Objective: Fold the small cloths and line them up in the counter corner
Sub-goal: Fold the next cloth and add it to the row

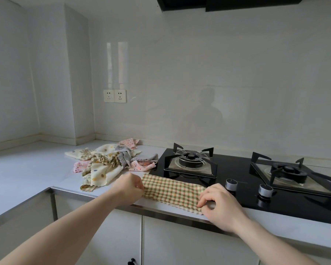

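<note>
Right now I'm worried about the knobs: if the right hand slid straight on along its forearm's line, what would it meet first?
Probably more of the checked cloth that the right hand pinches, then the pile of unfolded cloths; the knobs lie off that line.

Counter (27, 169) left open; cloth pile (107, 161) mid-counter; stove grates (191, 159) block right.

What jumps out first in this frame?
Front and centre, both hands hold a checked cloth stretched along the counter edge, partly over the black hob: the left hand grips its left end, the right hand pinches its right near corner. Behind the left hand, a heap of unfolded cloths lies on the counter; the corner beyond holds no folded ones yet.
</note>
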